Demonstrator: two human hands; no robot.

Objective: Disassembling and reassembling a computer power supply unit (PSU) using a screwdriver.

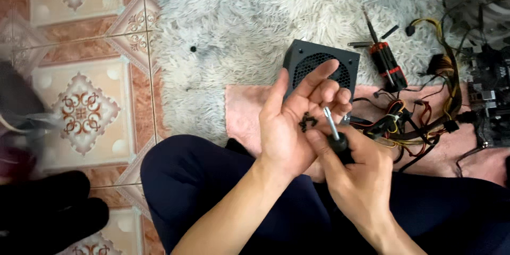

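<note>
Right hand (pixel 357 172) grips a screwdriver (pixel 333 130), tip over small black screws (pixel 307 122) cupped in the open left hand (pixel 297 122); black power supply (pixel 320 66) just beyond.

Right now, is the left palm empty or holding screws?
Holding screws: the left hand is open, palm up, with small dark screws on it. The right hand grips a screwdriver beside them.

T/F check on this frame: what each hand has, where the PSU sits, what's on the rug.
1. The left hand lies palm up with small dark screws in it. True.
2. The right hand holds pliers. False: it grips a screwdriver.
3. The black power supply sits behind the hands. True.
4. The red and black tool lies on the tiled floor. False: it lies on the shaggy rug.
</note>
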